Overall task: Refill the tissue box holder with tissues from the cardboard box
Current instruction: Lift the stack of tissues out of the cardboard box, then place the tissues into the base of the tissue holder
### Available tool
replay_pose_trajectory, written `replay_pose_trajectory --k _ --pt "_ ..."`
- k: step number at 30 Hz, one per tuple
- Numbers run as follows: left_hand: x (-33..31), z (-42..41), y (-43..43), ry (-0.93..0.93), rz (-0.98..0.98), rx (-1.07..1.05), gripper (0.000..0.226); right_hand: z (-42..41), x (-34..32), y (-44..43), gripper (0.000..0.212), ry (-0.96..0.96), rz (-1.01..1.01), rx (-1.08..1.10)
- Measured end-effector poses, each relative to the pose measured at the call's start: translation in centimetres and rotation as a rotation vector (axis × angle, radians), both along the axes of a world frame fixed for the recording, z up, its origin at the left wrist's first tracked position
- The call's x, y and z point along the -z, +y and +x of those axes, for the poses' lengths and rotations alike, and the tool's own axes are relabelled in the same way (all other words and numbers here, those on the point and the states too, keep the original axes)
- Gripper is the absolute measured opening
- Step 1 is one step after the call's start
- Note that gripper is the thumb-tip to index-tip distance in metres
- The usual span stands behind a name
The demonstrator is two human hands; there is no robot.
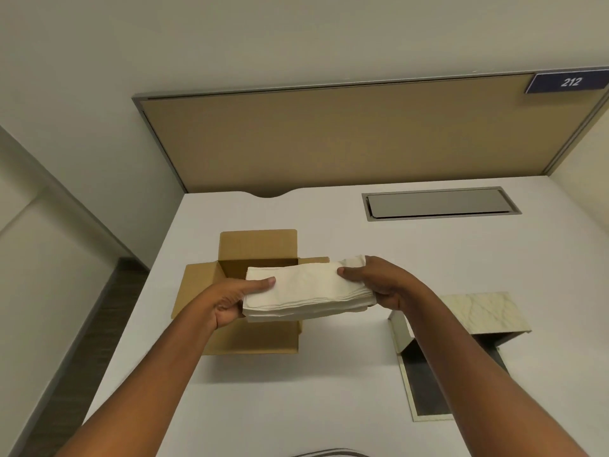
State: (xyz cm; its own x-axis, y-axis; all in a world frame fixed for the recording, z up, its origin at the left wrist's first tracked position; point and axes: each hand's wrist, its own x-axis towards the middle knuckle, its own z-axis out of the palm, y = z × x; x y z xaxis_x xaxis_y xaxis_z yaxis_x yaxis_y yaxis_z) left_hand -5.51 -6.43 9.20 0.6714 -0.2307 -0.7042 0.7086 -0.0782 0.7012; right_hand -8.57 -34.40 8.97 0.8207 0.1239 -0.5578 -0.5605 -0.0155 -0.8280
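cardboard box interior behind tissues

Likely office, desk partition, numbered plate "212"

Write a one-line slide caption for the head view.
Both hands, left and right, hold a tissue stack above the open cardboard box, with the marble-patterned holder at right.

left hand: fingers clamped (thumb on top) | right hand: same
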Motion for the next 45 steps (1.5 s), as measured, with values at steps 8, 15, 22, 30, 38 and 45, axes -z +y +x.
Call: replay_pose_trajectory --k 8,15,22,30,38,45 --pt "1.7 -5.4 -7.4 -0.097 0.113 0.042 0.036 -5.4 1.0 -6.4 0.023 0.071 -0.055 0.008" --pt "4.9 -11.2 -15.1 -0.013 0.076 0.063 0.036 -12.0 2.5 -13.8 0.028 0.143 -0.062 0.065" --pt "9.4 -15.2 -21.4 0.105 0.076 0.162 0.044 -17.0 5.6 -20.0 0.031 0.266 -0.093 0.126" --pt "13.6 -15.5 -27.3 0.098 0.194 0.203 0.056 -17.9 9.8 -24.0 0.051 0.305 -0.175 0.247" --pt "15.3 -15.4 -29.0 0.071 0.291 0.222 0.059 -17.5 12.3 -24.8 0.056 0.331 -0.176 0.266" --pt "16.4 -14.7 -29.7 0.103 0.281 0.211 0.063 -16.6 13.7 -25.5 0.063 0.340 -0.275 0.267"
